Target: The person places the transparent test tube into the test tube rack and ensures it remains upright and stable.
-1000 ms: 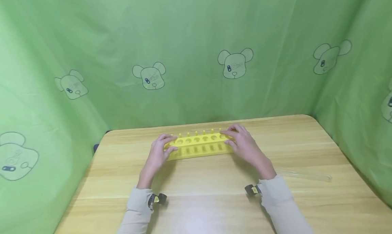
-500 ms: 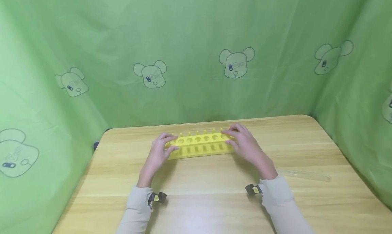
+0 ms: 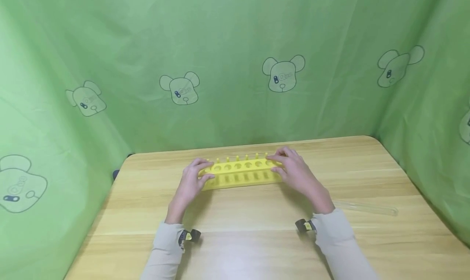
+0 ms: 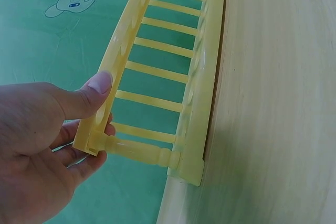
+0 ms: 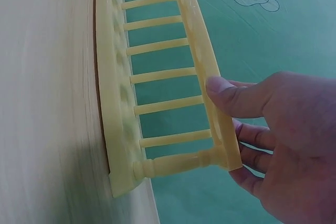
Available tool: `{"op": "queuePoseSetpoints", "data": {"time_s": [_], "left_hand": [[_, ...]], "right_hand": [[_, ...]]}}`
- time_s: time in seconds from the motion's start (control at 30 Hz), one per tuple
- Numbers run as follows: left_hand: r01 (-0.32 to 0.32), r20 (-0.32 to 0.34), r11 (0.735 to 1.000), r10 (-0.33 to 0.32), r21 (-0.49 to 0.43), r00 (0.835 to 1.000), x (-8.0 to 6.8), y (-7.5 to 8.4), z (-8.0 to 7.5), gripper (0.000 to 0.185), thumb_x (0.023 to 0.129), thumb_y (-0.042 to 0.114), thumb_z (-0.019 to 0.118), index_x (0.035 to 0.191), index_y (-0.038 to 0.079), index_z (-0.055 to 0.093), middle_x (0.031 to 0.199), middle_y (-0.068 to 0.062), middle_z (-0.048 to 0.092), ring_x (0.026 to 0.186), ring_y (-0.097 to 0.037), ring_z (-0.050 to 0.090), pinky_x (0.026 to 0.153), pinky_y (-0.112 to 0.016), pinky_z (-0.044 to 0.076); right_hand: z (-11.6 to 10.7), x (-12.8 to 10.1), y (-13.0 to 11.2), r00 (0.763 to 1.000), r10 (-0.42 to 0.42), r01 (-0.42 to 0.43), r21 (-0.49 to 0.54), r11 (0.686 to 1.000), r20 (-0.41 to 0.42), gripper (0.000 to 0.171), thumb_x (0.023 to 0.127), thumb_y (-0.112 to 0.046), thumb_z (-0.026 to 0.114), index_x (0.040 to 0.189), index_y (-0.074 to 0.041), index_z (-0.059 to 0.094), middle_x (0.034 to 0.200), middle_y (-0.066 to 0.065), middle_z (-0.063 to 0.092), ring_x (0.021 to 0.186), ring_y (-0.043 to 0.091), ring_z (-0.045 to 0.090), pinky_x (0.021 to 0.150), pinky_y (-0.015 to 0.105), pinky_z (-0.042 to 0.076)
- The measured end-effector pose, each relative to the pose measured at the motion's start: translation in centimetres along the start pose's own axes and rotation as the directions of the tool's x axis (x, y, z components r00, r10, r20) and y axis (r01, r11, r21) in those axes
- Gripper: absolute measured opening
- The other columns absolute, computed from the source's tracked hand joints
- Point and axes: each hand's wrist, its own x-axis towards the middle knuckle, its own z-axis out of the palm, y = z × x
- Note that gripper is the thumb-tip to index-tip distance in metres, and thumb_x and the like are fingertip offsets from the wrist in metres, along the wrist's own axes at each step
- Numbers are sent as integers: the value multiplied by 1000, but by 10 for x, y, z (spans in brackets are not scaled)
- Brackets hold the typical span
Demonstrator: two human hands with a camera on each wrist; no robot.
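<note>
A long yellow test tube rack (image 3: 238, 172) stands upright near the back of the table, with a row of round holes along its top and pegs along its far side. My left hand (image 3: 191, 177) pinches the left end of its upper rail, thumb on the near side and fingers beyond. At the opposite end, my right hand (image 3: 296, 173) holds the same rail in a matching pinch. Thin crossbars join upper rail and base (image 4: 206, 98) in the left wrist view. The right wrist view has the base (image 5: 111, 108) close over the tabletop.
A clear glass tube (image 3: 369, 208) lies on the wooden table (image 3: 235, 251) right of my right forearm, partly hidden by it. Green curtains (image 3: 227, 113) with bear-head prints stand behind and along both sides. A small camera (image 3: 302, 226) sits on my right wrist.
</note>
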Motion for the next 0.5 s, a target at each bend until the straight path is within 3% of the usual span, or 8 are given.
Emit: {"op": "queuePoseSetpoints", "data": {"time_s": [0.5], "left_hand": [[0, 5, 1000, 0, 0, 1000, 1, 0, 2, 42, 84, 7, 81, 123, -3, 70, 124, -18, 66, 117, -35, 63, 107, -43, 52]], "right_hand": [[-2, -3, 0, 1000, 3, -3, -10, 1000, 6, 40, 95, -12, 74, 134, -8, 68, 123, 14, 57, 112, 32, 53, 95, 54, 47]]}}
